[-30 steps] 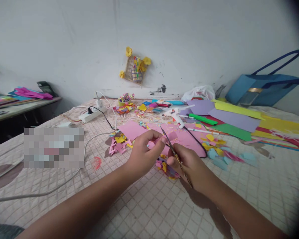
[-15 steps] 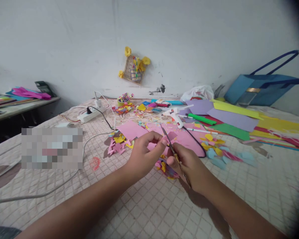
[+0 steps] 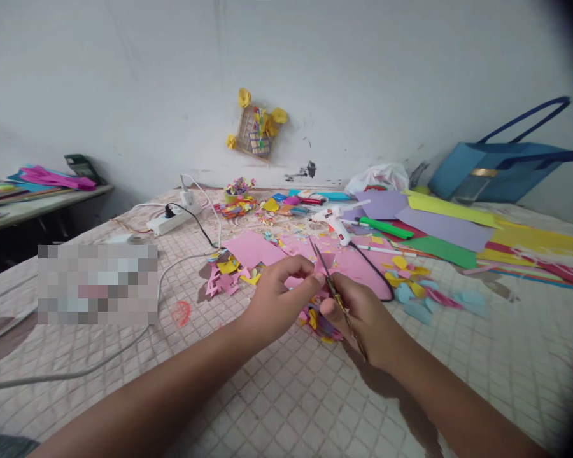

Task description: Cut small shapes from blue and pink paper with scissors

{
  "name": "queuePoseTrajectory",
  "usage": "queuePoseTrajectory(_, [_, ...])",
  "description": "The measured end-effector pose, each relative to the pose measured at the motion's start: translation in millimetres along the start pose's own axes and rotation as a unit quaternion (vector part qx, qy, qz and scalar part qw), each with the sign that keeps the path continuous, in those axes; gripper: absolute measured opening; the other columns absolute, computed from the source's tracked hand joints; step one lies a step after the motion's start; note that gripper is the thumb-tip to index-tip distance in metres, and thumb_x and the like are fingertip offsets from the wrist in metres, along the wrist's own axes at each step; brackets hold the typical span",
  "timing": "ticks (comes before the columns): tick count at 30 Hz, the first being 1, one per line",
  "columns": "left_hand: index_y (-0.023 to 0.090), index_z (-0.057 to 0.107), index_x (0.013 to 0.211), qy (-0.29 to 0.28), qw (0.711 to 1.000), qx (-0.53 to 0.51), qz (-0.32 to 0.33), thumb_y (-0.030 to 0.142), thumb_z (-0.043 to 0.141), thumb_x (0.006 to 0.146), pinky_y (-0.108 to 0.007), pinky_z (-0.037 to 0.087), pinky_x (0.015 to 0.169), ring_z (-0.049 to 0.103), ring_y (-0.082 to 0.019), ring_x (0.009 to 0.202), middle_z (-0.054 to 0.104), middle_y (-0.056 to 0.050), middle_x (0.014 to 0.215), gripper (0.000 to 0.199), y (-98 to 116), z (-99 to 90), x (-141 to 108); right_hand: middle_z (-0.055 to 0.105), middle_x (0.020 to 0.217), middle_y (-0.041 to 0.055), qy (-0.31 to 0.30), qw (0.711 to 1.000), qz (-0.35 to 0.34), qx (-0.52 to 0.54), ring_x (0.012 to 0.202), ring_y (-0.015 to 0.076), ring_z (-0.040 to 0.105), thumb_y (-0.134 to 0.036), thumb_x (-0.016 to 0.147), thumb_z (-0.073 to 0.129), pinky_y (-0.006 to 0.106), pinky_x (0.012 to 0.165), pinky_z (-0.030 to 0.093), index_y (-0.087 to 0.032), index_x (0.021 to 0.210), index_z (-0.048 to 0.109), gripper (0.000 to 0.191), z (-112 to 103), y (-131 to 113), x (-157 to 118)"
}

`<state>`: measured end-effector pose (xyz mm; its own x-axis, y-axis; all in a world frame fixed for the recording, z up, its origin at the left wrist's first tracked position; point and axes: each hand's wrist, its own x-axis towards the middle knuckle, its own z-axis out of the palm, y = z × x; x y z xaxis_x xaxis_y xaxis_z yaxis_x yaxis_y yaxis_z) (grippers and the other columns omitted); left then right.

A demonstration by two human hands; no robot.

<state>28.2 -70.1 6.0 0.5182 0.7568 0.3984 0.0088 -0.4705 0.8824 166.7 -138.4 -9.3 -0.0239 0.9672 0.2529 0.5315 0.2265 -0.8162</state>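
Note:
A small piece of pink paper (image 3: 324, 261) is pinched between the thumb and fingers of my left hand (image 3: 284, 296). My right hand (image 3: 363, 318) is closed around the handles of a pair of scissors (image 3: 335, 291). The scissor blades point up and away from me, slightly parted, right at the pink piece. Just below my hands lies a heap of pink, yellow and purple paper scraps (image 3: 319, 323), partly hidden by them. Larger pink sheets (image 3: 253, 248) lie behind my hands.
A white glue gun (image 3: 335, 224) with a black cord rests beyond my hands. Coloured sheets (image 3: 458, 229) and a blue bag (image 3: 496, 168) are at the right. Cut petals (image 3: 415, 299) lie right of my hand. A power strip (image 3: 174, 219) and cables occupy the left.
The pink piece has turned a little between my left fingers and the scissor blades. My left thumb has shifted slightly right, closer to the scissors. The view has barely moved.

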Motion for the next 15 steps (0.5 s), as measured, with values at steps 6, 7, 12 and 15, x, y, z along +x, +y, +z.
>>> queuePoseTrajectory(6, [0.017, 0.051, 0.063, -0.008, 1.0, -0.004, 0.0, 0.023, 0.054, 0.079, -0.022, 0.037, 0.062, 0.047, -0.009, 0.063, 0.051, 0.004, 0.063, 0.017, -1.6, 0.3, 0.4, 0.052, 0.059, -0.0018, 0.004, 1.0, 0.003, -0.008, 0.052, 0.0129, 0.047, -0.055, 0.08, 0.052, 0.024, 0.046, 0.033, -0.019, 0.075, 0.044, 0.037, -0.2, -2.7, 1.1])
queuePoseTrajectory(7, [0.017, 0.051, 0.063, -0.012, 1.0, 0.001, 0.003, 0.023, 0.053, 0.08, -0.022, 0.038, 0.062, 0.048, -0.009, 0.063, 0.051, 0.004, 0.063, 0.018, -1.2, 0.0, 0.4, 0.052, 0.06, -0.0016, 0.006, 1.0, 0.002, -0.011, 0.052, 0.013, 0.047, -0.055, 0.08, 0.052, 0.024, 0.047, 0.033, -0.019, 0.075, 0.045, 0.037, -0.2, -2.7, 1.1])
queuePoseTrajectory(12, [0.017, 0.053, 0.067, -0.009, 0.998, 0.042, 0.043, 0.021, 0.054, 0.079, -0.023, 0.04, 0.064, 0.051, -0.01, 0.066, 0.055, 0.003, 0.066, 0.013, 3.1, -4.0, 0.5, 0.049, 0.061, -0.002, 0.012, 1.0, -0.002, -0.027, 0.054, 0.0128, 0.044, -0.055, 0.081, 0.05, 0.024, 0.048, 0.032, -0.019, 0.073, 0.043, 0.037, -0.2, -1.2, 1.4])
queuePoseTrajectory(15, [0.017, 0.054, 0.072, 0.029, 0.996, 0.042, 0.073, 0.021, 0.054, 0.079, -0.024, 0.041, 0.067, 0.052, -0.011, 0.07, 0.056, 0.001, 0.071, 0.008, 4.4, -7.2, 1.5, 0.045, 0.061, -0.0032, 0.01, 0.999, -0.005, -0.044, 0.054, 0.012, 0.039, -0.053, 0.082, 0.05, 0.024, 0.048, 0.029, -0.02, 0.071, 0.04, 0.036, -0.2, -1.2, 1.2])
